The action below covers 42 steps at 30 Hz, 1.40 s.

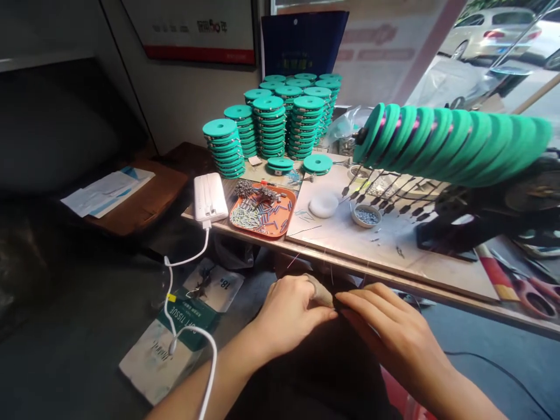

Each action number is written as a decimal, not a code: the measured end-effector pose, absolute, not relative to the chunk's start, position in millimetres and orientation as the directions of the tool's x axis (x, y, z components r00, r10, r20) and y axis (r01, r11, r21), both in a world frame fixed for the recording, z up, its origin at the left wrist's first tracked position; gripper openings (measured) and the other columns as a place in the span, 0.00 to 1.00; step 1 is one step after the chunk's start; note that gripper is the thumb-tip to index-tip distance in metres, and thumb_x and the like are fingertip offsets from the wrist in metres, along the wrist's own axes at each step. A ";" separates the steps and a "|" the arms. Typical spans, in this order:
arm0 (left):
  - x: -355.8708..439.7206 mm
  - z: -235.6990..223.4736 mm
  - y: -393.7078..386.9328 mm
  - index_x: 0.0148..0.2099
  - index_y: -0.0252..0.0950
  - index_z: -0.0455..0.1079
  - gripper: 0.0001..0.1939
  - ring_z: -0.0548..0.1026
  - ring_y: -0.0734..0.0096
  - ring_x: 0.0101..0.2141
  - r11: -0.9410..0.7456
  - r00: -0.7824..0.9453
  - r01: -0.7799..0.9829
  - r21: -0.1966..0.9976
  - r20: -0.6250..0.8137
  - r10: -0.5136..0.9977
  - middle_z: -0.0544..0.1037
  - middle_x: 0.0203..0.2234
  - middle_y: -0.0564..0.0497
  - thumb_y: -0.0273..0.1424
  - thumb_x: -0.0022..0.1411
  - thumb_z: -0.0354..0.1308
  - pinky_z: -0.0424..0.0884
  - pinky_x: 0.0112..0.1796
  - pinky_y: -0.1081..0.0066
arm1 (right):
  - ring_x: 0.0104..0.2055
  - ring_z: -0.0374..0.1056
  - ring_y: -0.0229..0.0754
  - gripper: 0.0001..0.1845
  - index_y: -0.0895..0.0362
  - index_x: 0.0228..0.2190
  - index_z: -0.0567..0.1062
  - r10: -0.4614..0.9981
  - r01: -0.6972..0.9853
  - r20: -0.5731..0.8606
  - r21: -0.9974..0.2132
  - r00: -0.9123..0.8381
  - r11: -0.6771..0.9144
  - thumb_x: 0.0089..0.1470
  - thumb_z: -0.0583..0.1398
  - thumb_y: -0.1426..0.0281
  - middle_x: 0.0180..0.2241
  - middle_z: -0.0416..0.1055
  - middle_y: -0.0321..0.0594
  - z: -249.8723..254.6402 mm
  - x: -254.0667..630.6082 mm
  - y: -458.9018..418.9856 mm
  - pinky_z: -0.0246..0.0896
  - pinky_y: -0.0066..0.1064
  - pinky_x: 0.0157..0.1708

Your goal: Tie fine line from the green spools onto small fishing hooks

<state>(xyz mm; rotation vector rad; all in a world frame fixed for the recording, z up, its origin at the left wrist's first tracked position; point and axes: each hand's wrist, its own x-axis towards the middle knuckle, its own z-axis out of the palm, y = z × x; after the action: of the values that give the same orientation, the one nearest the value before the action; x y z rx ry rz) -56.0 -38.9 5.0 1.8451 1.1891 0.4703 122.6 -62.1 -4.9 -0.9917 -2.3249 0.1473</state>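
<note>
My left hand (291, 312) and my right hand (391, 321) meet in front of the table edge, above my dark-clothed lap. The fingers of both are pressed together in a pinch, tip to tip. Whatever lies between the fingertips is too small or hidden to make out. A beige cover wraps the left index finger (321, 294). Just beyond the hands, thin strands (331, 273) show at the table edge. Nearest on the tabletop are an orange tray (280, 234) of small metal parts, a white round disc (324, 205) and a small bowl (366, 216) of grey bits.
Stacks of green foam spools (268, 104) stand at the back. More green spools (415, 137) sit on a rod at right, dark-tipped strands hanging down. A white power bank (210, 197) trails a cable across my left arm. Scissors (536, 297) lie at the right edge.
</note>
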 end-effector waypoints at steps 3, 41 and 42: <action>-52.9 5.8 -37.7 0.31 0.37 0.75 0.02 0.73 0.70 0.33 -0.165 0.446 0.579 0.798 -0.141 0.884 0.77 0.28 0.54 0.29 0.51 0.61 0.65 0.33 0.75 | 0.29 0.60 0.38 0.08 0.61 0.32 0.70 0.702 0.628 0.472 -0.334 -0.534 0.703 0.57 0.52 0.77 0.28 0.70 0.42 -3.5 124.8 -61.4 0.57 0.29 0.29; -58.6 17.6 -16.2 0.36 0.37 0.72 0.06 0.73 0.66 0.34 -0.168 0.138 0.683 0.711 0.100 0.985 0.76 0.31 0.50 0.30 0.55 0.58 0.67 0.36 0.70 | 0.30 0.62 0.41 0.05 0.56 0.28 0.71 0.847 0.621 0.456 -0.589 -0.273 0.517 0.54 0.56 0.73 0.25 0.70 0.37 -2.8 122.0 -20.8 0.55 0.33 0.31; -59.9 15.0 -15.1 0.41 0.37 0.71 0.09 0.73 0.65 0.36 -0.150 0.096 0.707 0.691 0.117 0.989 0.76 0.33 0.49 0.30 0.56 0.57 0.67 0.37 0.69 | 0.29 0.62 0.41 0.05 0.56 0.28 0.72 0.853 0.633 0.456 -0.589 -0.253 0.502 0.54 0.56 0.73 0.24 0.70 0.37 -5.1 119.6 -14.7 0.55 0.33 0.30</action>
<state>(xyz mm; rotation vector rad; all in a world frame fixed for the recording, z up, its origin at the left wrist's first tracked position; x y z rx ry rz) -59.9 -15.1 15.0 1.9147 1.6574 0.7985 119.6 -14.7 -5.1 -1.2185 -1.9864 0.3682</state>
